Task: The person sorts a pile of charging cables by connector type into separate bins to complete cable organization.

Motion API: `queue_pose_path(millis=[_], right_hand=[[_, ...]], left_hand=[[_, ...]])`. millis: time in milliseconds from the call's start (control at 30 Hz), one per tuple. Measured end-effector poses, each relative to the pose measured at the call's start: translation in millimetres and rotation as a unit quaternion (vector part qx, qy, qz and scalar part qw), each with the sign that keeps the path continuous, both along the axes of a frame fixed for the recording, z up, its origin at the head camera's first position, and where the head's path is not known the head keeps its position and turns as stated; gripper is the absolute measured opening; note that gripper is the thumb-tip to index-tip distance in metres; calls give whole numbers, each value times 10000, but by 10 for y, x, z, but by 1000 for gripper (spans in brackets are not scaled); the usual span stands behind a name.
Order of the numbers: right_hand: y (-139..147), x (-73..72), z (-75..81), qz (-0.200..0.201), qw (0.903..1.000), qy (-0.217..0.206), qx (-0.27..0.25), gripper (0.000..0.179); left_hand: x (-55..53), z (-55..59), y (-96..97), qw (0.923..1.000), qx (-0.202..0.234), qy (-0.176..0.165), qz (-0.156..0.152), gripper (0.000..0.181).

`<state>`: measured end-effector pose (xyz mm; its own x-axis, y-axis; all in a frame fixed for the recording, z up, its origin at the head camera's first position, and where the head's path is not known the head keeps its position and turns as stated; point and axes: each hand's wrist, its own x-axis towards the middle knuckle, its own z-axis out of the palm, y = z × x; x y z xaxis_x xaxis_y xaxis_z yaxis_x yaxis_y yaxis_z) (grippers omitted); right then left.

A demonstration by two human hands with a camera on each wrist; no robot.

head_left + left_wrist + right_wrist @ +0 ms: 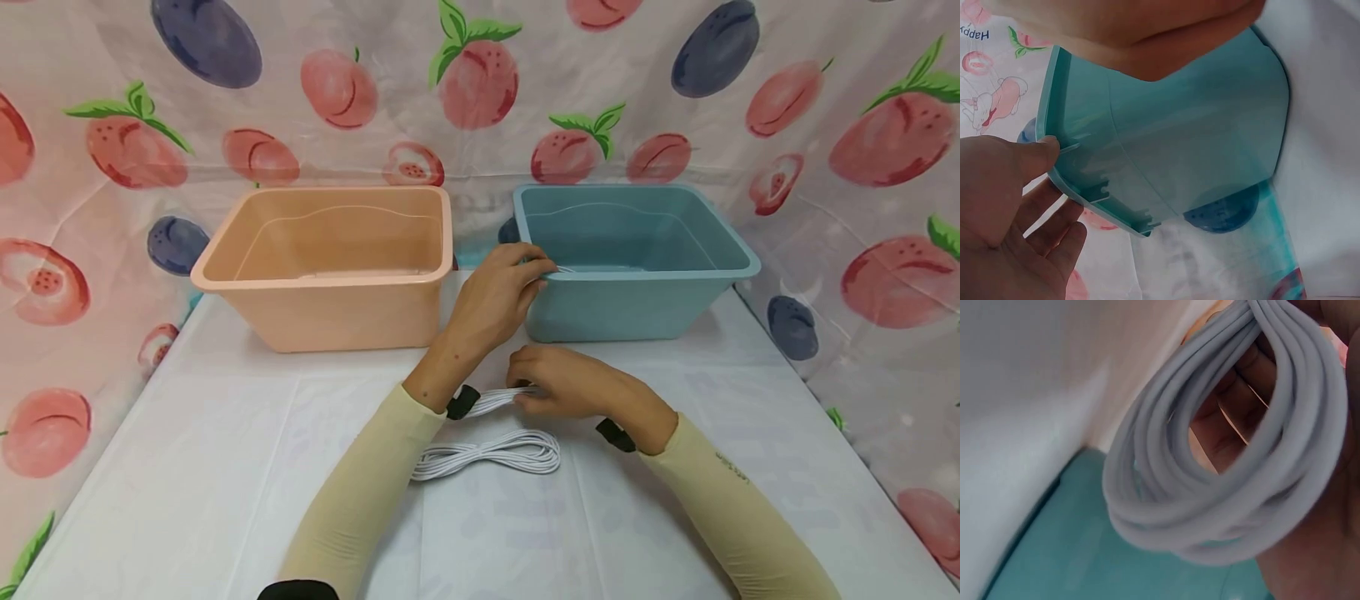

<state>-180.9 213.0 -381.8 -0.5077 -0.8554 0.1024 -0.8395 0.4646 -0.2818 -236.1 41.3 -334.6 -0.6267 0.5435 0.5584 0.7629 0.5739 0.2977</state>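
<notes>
My left hand is at the near left corner of the blue-green plastic bin. In the left wrist view, its thumb and fingers pinch the bin's rim. My right hand grips a coiled white cable in front of that bin, just above the table. Loops of this cable hang large in the right wrist view, with curled fingers behind them. A second white cable coil lies on the table, nearer to me; my left sleeve covers its left end.
An orange plastic bin stands to the left of the blue-green one, with a narrow gap between them. Both are on a white-covered table. Fruit-printed cloth hangs behind and at the sides.
</notes>
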Motion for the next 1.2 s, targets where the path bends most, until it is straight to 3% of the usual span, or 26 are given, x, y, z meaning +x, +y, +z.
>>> queue_pose_path(millis=[333,533,967,1200], right_hand=[[171,-51,101,-172,9997,156,-66,6],[237,-43,189,-251,9985,477,-45,5],[418,63,458,-504,9952,833,-56,7],[537,114,574,-471,9884,1425,-243,13]], left_hand=[[0,1,4,10000,17,33,1,25],[4,-2,2,10000,2,42,39,25],[6,-9,0,10000,-21,57,23,25],[6,-11,5,10000,19,55,45,25]])
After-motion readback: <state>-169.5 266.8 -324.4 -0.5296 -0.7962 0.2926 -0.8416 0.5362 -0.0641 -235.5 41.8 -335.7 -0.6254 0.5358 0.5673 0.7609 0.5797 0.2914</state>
